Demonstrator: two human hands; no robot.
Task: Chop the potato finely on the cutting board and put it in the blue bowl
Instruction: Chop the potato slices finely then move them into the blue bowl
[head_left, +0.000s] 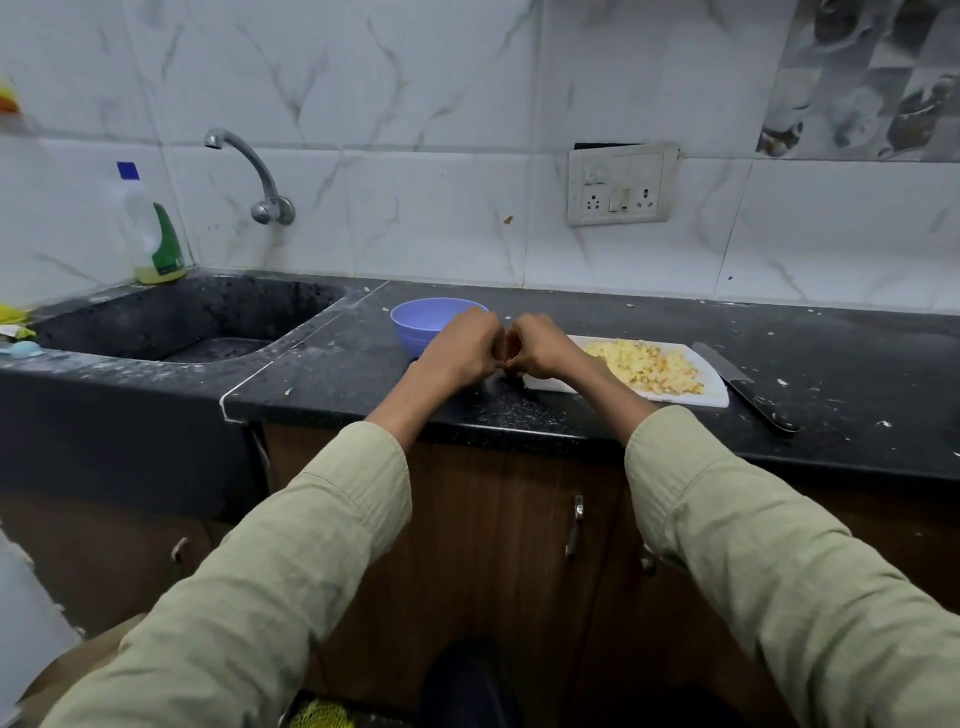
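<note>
Since the potato (644, 366) already lies finely diced in a heap on the board (714, 397), I judge the chopping done. What remains is the transfer: the bowl (415, 322), just left of the board, looks empty. The knife (743, 384) lies on the counter beside the board. Both my left hand (460, 345) and right hand (535, 345) are curled, knuckles together; whether they pinch anything between them I cannot tell.

Nothing readable here tbh: the green label on the dish soap bottle (156, 228) is way too blurry to make out.
</note>
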